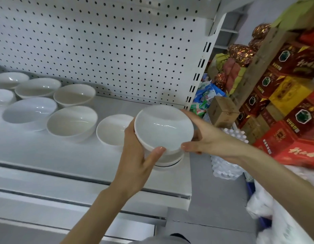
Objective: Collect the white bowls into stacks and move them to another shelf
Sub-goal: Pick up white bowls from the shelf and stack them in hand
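Note:
A small stack of white bowls [164,128] is held between both hands near the right end of the white shelf [82,161]. My left hand [135,155] grips its left side, thumb on the front rim. My right hand [203,138] grips its right side, thumb at the front rim and fingers behind. Just left of the stack a single white bowl [112,129] sits on the shelf, partly hidden by my left hand. Several more white bowls stand further left, among them one [72,122] in the front row and one [74,95] behind it.
A white pegboard [100,46] backs the shelf, with a slotted upright [198,74] at its right end. Lower shelf edges [64,205] run below. To the right are red and yellow boxes [284,103], a brown carton [223,111] and packs of bottles [224,169].

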Tool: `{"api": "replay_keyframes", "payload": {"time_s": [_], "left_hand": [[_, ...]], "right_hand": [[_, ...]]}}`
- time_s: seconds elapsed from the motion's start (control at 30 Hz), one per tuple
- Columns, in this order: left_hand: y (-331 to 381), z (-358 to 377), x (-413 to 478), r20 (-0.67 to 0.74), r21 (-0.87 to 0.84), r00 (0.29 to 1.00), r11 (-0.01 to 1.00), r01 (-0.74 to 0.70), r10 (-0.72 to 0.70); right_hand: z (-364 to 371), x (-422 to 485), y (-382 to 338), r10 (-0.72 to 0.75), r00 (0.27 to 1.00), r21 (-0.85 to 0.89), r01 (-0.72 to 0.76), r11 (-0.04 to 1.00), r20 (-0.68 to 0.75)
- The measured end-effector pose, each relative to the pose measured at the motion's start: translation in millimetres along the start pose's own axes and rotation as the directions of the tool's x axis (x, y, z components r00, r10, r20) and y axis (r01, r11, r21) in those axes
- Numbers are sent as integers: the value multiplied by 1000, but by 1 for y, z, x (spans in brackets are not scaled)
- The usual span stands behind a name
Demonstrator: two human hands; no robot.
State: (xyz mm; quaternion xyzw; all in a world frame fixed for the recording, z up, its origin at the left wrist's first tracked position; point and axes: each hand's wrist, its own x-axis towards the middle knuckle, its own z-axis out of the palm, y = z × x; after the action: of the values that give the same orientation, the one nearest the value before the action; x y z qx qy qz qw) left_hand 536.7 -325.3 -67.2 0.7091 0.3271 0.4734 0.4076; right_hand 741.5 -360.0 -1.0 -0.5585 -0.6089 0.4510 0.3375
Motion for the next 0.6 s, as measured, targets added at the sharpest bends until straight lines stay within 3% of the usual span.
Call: {"api": "replay_keyframes", "payload": {"time_s": [0.2,0.6], "left_hand": [[-14,3,-10,-18,175,1000,984,26,-23],[-27,15,-17,-43,100,995,991,90,-86]], "right_hand": [[8,5,15,-53,992,-25,50,998,-119],[5,15,40,-76,993,-17,75,997,-86]]}}
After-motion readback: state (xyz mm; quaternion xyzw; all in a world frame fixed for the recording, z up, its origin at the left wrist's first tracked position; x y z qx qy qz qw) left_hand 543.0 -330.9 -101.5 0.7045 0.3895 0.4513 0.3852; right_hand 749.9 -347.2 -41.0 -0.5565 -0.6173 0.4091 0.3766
